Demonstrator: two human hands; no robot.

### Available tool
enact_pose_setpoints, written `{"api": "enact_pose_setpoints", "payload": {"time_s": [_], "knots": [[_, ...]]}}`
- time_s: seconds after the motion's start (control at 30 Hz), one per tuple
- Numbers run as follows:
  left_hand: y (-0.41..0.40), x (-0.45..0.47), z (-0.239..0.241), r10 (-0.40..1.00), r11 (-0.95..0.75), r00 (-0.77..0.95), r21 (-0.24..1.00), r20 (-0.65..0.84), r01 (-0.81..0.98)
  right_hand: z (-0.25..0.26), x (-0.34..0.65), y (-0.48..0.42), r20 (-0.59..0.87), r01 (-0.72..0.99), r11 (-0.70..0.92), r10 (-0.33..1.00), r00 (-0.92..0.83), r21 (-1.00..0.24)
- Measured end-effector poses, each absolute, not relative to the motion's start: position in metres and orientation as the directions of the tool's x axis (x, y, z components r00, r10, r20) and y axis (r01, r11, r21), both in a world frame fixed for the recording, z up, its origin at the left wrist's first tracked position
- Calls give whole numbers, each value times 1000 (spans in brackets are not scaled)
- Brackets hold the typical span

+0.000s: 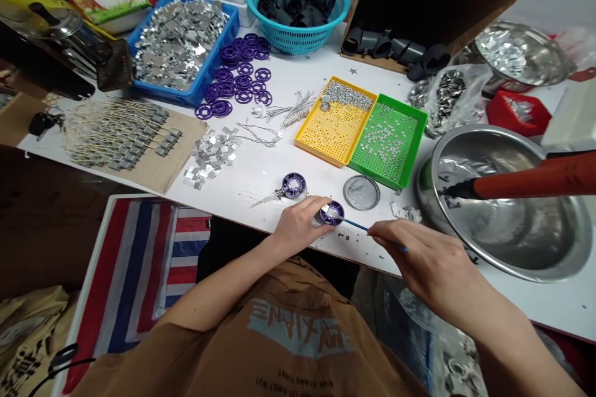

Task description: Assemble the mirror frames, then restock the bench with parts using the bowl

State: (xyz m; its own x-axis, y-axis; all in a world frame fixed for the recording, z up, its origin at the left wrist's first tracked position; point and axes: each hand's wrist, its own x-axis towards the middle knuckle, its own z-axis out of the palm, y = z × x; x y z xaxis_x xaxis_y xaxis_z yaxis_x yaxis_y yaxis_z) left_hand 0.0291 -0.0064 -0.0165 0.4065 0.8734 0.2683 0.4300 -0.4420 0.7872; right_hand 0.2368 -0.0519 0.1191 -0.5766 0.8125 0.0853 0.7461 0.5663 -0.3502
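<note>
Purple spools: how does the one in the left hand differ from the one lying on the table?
The held spool is gripped by the left hand, while the table spool rests free on the table. The tip of a blue stick, held by the right hand, meets the held spool's centre; nothing does at the table spool, though a wired metal piece lies against it. Both spools have purple rims and pale centres.

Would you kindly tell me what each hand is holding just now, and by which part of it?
The left hand has its fingers on the edge of a purple plastic spool; the right hand pinches a thin blue rod towards its rear end.
</note>
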Motion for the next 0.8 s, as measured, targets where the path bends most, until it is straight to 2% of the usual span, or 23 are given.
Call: {"api": "enact_pose_setpoints", "payload": {"time_s": [0.13, 0.47, 0.8], "knots": [[-7, 29, -17, 878, -432, 401, 795, 262, 425, 128, 230, -45, 68, 740, 578, 802, -594, -345], [-6, 28, -15, 886, -401, 406, 811, 225, 426, 123, 221, -42, 253, 711, 623, 782, -569, -326], [-6, 29, -17, 877, -431, 404, 798, 261, 421, 116, 228, -43, 200, 723, 598, 800, -566, -347]]}}
